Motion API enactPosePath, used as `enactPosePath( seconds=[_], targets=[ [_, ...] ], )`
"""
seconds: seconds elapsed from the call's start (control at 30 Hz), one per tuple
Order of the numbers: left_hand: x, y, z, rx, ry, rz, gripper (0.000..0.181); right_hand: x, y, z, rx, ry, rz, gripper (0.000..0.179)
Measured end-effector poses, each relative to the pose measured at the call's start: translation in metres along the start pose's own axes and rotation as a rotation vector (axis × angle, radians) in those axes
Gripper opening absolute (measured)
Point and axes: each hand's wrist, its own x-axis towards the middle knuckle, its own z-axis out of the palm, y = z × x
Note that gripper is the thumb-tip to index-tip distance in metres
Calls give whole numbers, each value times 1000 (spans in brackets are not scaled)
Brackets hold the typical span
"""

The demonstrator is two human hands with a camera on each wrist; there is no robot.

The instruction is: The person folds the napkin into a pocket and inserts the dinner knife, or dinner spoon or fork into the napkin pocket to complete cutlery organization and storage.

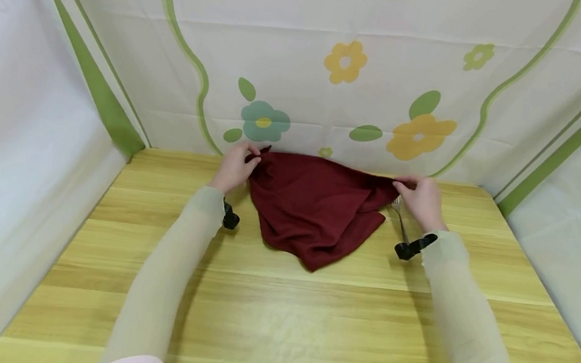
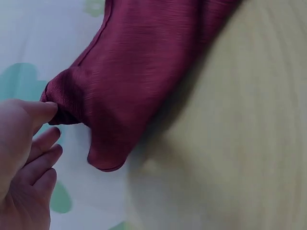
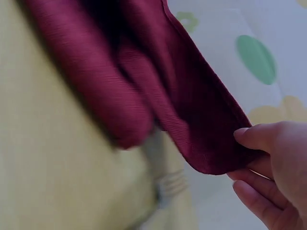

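A dark red cloth [image 1: 314, 206] hangs stretched between both hands near the back of the table, its lower part draping in folds toward the front. My left hand [image 1: 234, 168] pinches its upper left corner; in the left wrist view the thumb presses a bunched tip of the cloth [image 2: 129, 72]. With thumb and fingers, my right hand [image 1: 422, 201] pinches the upper right corner, which shows flat in the right wrist view beside the fingers [image 3: 259, 191]. Below that corner lies a metal fork [image 1: 398, 217], its tines by the cloth and its handle partly hidden by the wrist camera.
The wood-grain table [image 1: 278, 319] meets a white backdrop [image 1: 290, 60] printed with flowers and leaves right behind the cloth. White fabric walls stand at the left [image 1: 31, 124] and right [image 1: 573, 212]. Black cameras sit on both wrists, low over the table.
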Motion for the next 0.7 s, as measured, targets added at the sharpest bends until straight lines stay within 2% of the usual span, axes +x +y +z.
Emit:
enactPosePath(
  seconds=[0.13,0.3,0.47,0.57,0.7],
  targets=[
    [-2,4,-16,-78,39,24,13,2,-8,-20,23,36,32,25],
    [-5,8,-32,-112,106,72,11,2,-18,-37,17,95,26,28],
    [-9,12,-43,-30,132,109,8,2,-26,-47,18,112,11,31],
    [-12,11,-48,24,110,101,12,3,-31,-52,20,118,17,32],
    [-18,6,-51,101,51,88,19,2,-35,-58,22,127,23,33]
  ],
)
